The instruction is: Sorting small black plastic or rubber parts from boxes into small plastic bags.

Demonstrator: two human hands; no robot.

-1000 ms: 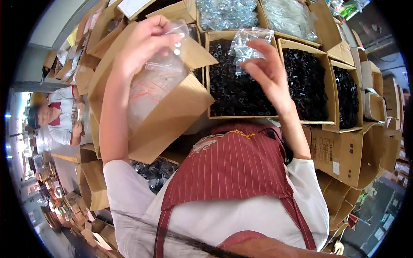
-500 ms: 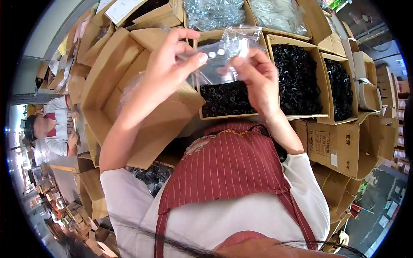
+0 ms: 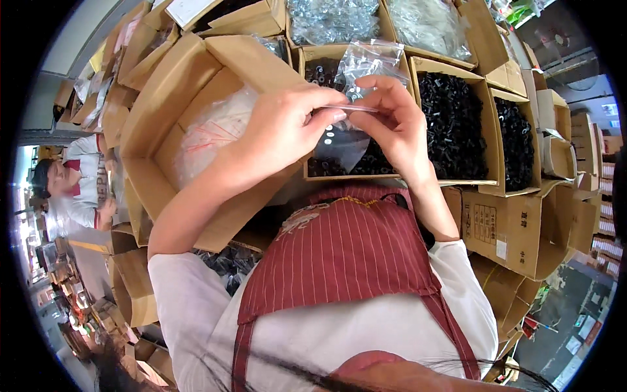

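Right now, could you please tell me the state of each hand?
Left hand: closed, pinching the upper edge of a clear plastic bag.
Right hand: closed, pinching the same edge.

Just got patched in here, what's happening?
The person's left hand pinches the top edge of a clear plastic bag, with the right hand at the same edge; whether it grips is unclear. The bag hangs above a cardboard box of small black parts with clear packets on top. An open carton of red-marked plastic stands to the left.
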